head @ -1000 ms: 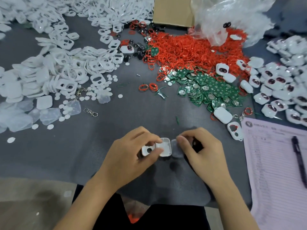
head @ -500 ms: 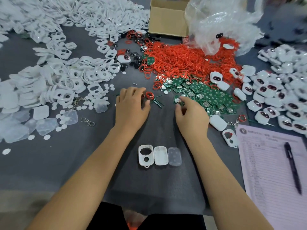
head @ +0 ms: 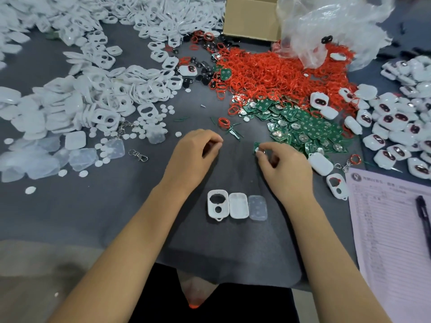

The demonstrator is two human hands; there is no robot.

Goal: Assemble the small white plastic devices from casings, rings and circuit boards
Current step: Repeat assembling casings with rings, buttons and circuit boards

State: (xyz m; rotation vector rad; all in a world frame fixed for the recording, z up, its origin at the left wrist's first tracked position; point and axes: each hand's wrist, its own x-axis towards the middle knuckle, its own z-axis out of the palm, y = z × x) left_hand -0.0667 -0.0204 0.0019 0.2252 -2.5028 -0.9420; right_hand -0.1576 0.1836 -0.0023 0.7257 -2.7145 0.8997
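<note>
Circuit board [head: 257, 148] half-hidden under right hand [head: 283, 169]

I saw a grey-covered table [head: 70, 217] carrying heaps of white casings [head: 98, 99], red rings [head: 275, 73] and green circuit boards [head: 310, 131]. Three separate parts [head: 238, 205] lay side by side near me, with a printed sheet [head: 387, 229] and pen [head: 423, 220] at right.

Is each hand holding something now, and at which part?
The right hand pinches a green circuit board at its near edge. The left hand is curled; whether it holds anything cannot be told.
</note>
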